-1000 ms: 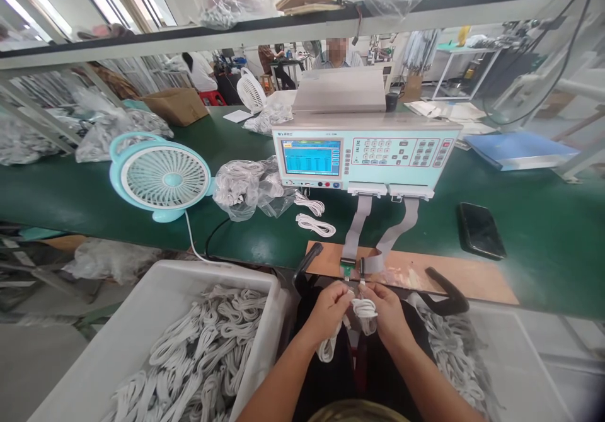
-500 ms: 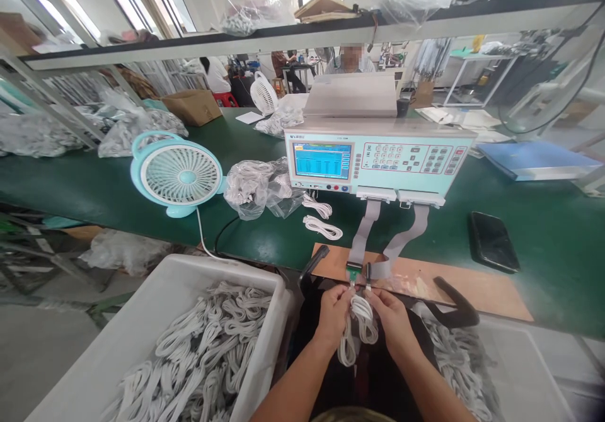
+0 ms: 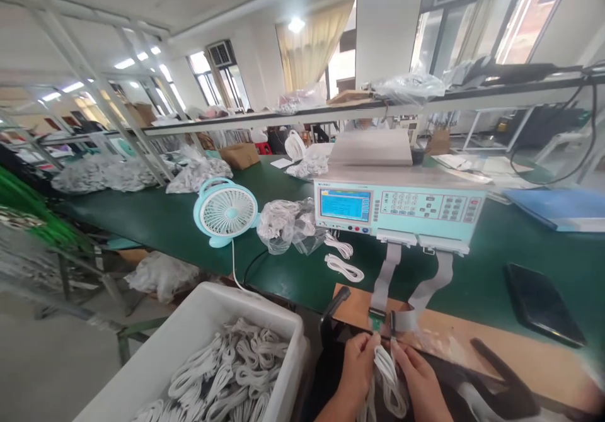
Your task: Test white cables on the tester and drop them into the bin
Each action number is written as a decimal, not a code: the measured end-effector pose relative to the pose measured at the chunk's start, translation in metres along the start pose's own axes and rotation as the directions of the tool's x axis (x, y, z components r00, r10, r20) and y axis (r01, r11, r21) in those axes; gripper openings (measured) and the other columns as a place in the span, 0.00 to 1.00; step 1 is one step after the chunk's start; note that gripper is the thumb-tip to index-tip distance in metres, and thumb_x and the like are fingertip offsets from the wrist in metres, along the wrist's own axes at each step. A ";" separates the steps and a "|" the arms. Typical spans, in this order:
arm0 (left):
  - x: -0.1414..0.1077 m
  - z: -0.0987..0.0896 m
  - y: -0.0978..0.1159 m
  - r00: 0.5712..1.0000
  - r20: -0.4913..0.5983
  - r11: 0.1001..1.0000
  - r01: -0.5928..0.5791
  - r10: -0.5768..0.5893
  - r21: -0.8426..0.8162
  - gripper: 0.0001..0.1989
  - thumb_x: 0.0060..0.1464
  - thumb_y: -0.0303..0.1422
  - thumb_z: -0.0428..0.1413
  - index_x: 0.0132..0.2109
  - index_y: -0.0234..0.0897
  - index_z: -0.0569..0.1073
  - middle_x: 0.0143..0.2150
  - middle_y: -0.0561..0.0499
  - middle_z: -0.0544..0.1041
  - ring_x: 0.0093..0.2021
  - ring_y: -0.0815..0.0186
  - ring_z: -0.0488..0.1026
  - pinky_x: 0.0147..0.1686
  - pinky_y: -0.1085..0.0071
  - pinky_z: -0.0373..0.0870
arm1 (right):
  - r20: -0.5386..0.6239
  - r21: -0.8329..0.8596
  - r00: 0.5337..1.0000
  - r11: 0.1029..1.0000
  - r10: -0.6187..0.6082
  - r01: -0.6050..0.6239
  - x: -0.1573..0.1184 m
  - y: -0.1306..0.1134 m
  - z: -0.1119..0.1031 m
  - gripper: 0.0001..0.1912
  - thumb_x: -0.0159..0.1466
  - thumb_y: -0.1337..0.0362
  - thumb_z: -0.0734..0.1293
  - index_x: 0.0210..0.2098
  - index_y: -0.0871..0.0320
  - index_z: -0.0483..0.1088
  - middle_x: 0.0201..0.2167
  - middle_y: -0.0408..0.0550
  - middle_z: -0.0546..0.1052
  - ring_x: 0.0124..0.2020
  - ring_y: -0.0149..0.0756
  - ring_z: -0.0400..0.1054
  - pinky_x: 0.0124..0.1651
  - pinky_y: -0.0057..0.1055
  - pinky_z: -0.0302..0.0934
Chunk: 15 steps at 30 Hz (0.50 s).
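Hands (image 3: 355, 368) (image 3: 420, 378) appear lower now, still holding white cable (image 3: 388, 375).

A cable coil (image 3: 389, 378) hangs right of the bin (image 3: 189, 334), before the tester (image 3: 401, 214) on the table (image 3: 293, 280).

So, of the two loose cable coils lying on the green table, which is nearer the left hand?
The front coil; the other coil lies behind it, farther from the left hand and closer to the machine.

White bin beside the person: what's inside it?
Pale coiled cables lie heaped inside the white bin. The heap covers whatever is underneath, and the picture's bottom edge cuts off the nearest part.
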<state>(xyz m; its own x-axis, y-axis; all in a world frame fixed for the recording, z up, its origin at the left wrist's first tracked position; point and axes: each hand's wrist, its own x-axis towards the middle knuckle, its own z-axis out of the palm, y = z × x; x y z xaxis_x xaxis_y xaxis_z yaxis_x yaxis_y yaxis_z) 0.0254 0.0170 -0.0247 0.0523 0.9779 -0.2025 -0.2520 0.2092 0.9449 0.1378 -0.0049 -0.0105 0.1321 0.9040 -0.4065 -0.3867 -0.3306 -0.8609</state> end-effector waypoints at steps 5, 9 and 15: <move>0.002 0.006 0.008 1.000 0.028 1.000 -0.002 0.001 0.012 0.28 0.37 0.59 0.58 0.19 0.36 0.62 0.18 0.56 0.57 0.21 0.72 0.51 0.24 0.71 0.50 | 0.022 0.035 0.999 0.999 0.030 -0.031 0.006 0.005 -0.004 0.21 0.39 0.48 0.77 0.27 0.56 0.76 0.29 0.47 0.78 0.40 0.49 0.71 0.43 0.34 0.65; 0.003 0.008 0.006 0.999 0.014 0.999 -0.034 0.034 0.003 0.27 0.37 0.58 0.58 0.17 0.39 0.60 0.19 0.54 0.55 0.22 0.69 0.50 0.25 0.68 0.49 | 0.012 0.029 0.999 0.999 0.034 -0.034 0.007 0.002 -0.002 0.22 0.36 0.47 0.77 0.25 0.56 0.76 0.30 0.48 0.79 0.42 0.50 0.70 0.43 0.33 0.66; 0.002 0.007 0.007 1.000 0.021 0.998 -0.019 0.018 0.058 0.28 0.39 0.58 0.57 0.17 0.39 0.58 0.19 0.55 0.53 0.22 0.70 0.49 0.24 0.69 0.49 | -0.006 -0.011 0.998 0.998 0.059 -0.059 -0.004 -0.014 0.006 0.21 0.35 0.50 0.78 0.20 0.57 0.71 0.26 0.47 0.78 0.35 0.47 0.72 0.36 0.29 0.67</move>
<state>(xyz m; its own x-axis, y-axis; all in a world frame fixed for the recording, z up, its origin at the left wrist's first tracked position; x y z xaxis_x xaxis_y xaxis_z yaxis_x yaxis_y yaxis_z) 0.0300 0.0207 -0.0167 0.0680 0.9812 -0.1805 -0.1967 0.1906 0.9618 0.1376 -0.0022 0.0051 0.1152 0.8814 -0.4582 -0.3840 -0.3859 -0.8388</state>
